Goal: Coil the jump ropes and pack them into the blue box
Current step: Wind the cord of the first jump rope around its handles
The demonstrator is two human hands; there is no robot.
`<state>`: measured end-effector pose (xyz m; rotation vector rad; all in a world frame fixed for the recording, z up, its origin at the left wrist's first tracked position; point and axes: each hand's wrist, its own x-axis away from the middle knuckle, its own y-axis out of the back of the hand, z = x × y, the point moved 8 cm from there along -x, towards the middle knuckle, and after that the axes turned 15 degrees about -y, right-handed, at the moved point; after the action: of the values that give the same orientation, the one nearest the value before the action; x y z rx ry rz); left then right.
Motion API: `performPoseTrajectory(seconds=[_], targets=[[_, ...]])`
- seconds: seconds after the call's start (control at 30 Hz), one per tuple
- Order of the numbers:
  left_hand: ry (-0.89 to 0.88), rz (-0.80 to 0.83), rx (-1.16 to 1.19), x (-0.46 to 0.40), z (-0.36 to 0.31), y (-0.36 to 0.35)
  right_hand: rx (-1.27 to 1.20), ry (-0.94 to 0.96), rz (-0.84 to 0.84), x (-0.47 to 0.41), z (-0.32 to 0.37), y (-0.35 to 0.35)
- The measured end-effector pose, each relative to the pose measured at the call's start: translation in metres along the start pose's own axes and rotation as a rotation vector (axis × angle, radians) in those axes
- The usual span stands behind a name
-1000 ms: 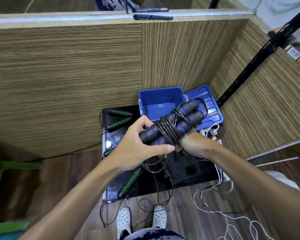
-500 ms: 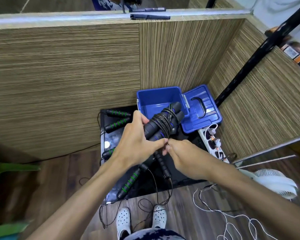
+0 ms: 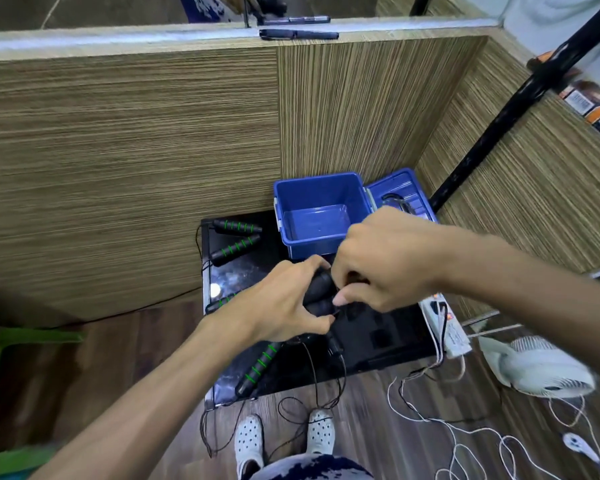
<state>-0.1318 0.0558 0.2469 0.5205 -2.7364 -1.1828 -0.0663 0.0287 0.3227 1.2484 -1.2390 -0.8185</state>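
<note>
My left hand (image 3: 284, 303) grips the black handles of a coiled jump rope (image 3: 321, 294) just above the black table (image 3: 381, 337). My right hand (image 3: 385, 265) covers the upper end of the bundle, fingers pinched on its cord; most of the coil is hidden under both hands. The open blue box (image 3: 321, 213) stands at the table's far edge, nothing inside, its lid (image 3: 400, 192) lying to the right. Green-striped jump rope handles (image 3: 238, 235) lie on the table's far left, another (image 3: 258, 367) near its front edge, with thin black cords (image 3: 312, 403) trailing to the floor.
Wooden partition walls enclose the table behind and to the right. A black pole (image 3: 499, 116) slants up at the right. A white power strip (image 3: 445, 325), loose white cables (image 3: 465, 441) and a white fan (image 3: 541, 368) are on the floor at right. My shoes (image 3: 281, 438) stand below the table's front edge.
The coiled bundle came down from in front of the blue box to just above the table. My right hand moved from below the bundle to over its top.
</note>
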Motion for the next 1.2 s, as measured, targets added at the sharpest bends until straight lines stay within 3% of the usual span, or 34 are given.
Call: performPoseTrajectory(seconds=[0.1, 0.23, 0.33, 0.63, 0.8, 0.9, 0.97, 1.2], targets=[[-0.115, 0.021, 0.000, 0.002, -0.016, 0.003, -0.204, -0.008, 0.060, -0.012, -0.012, 0.002], [-0.194, -0.026, 0.147, 0.011, -0.027, 0.011, -0.809, -0.012, 0.299, -0.020, -0.021, -0.013], [-0.239, -0.072, 0.283, 0.017, -0.040, 0.013, -1.098, 0.014, 0.466, -0.024, -0.017, -0.031], [-0.137, -0.249, 0.614, 0.033, -0.029, 0.005, -1.933, -0.062, 0.843, -0.020, -0.013, -0.076], [-0.095, -0.388, 0.682, 0.037, -0.025, 0.011, -1.975, -0.224, 0.657, -0.015, -0.027, -0.094], [0.022, -0.681, 0.811, 0.043, -0.009, 0.034, -2.031, -0.269, 0.474, -0.009, -0.036, -0.103], [0.079, -0.807, 0.772, 0.047, 0.005, 0.051, -2.037, -0.277, 0.351, -0.008, -0.043, -0.101], [0.055, -0.634, 0.740, 0.038, 0.008, 0.045, -1.883, -0.338, -0.022, -0.041, -0.070, -0.040]])
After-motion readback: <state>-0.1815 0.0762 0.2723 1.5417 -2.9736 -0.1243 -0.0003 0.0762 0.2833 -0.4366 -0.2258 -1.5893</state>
